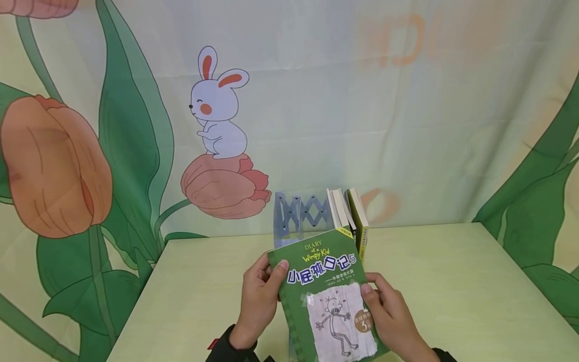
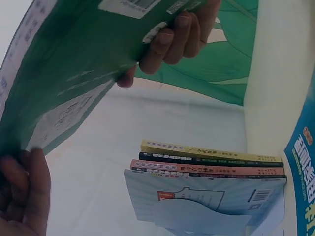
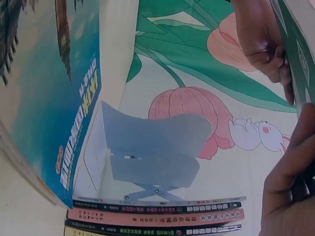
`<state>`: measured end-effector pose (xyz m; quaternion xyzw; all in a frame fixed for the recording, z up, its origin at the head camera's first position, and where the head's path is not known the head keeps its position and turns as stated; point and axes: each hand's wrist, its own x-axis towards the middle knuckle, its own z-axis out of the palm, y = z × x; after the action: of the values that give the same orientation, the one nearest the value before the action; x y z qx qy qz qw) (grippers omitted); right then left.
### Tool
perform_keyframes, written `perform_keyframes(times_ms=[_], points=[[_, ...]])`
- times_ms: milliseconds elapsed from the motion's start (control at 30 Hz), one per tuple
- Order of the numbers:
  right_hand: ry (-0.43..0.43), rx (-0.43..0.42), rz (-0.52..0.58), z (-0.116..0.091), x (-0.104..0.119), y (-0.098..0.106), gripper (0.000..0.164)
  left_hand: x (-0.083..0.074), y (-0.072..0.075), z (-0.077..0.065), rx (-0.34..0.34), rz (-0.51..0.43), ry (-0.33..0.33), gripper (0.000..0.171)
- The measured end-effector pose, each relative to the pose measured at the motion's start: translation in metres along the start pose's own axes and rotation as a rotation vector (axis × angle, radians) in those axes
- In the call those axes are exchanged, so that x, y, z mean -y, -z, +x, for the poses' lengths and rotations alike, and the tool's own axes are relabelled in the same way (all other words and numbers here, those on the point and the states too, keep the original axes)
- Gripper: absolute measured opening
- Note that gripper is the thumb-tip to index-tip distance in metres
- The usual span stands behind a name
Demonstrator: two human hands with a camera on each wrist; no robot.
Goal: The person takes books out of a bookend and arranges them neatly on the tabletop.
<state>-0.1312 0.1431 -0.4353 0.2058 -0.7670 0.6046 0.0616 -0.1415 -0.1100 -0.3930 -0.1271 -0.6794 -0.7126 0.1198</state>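
Observation:
Both hands hold a green "Diary of a Wimpy Kid" book [image 1: 332, 296], tilted, its front cover facing up. My left hand [image 1: 260, 296] grips the left edge near the top, thumb on the cover. On the opposite edge, lower down, my right hand [image 1: 395, 317] pinches the book with its thumb on the front. Fingers [image 2: 172, 42] of the right hand show against the back cover in the left wrist view. Behind the book stands a blue expandable book rack [image 1: 282, 221], with several upright books [image 1: 339, 206] at its right side.
A blue picture-covered book [image 3: 59, 98] lies on the table in front of the rack, mostly hidden in the head view by the green book. The pale yellow-green table [image 1: 452, 281] meets a printed backdrop [image 1: 316, 110] at its far edge.

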Motion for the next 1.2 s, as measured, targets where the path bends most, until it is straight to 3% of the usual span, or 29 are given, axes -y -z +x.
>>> perform_keyframes(times_ms=[200,567,800,1067,1200], points=[[-0.024,-0.043,0.005,-0.003,0.0,-0.003,0.024,0.007,-0.002,0.0,-0.017,0.036,0.031,0.026],[-0.111,-0.16,-0.023,-0.006,0.0,-0.008,0.022,0.014,0.001,-0.015,0.127,0.048,0.169,0.039],[-0.215,-0.212,-0.003,-0.009,-0.001,-0.009,0.024,0.018,0.006,-0.03,0.143,0.098,0.217,0.064],[-0.276,-0.214,0.017,-0.012,-0.006,-0.013,0.024,0.024,0.006,-0.036,0.131,0.108,0.187,0.068],[-0.249,-0.193,0.006,-0.013,-0.006,-0.012,0.023,0.026,0.007,-0.038,0.125,0.096,0.193,0.068]])
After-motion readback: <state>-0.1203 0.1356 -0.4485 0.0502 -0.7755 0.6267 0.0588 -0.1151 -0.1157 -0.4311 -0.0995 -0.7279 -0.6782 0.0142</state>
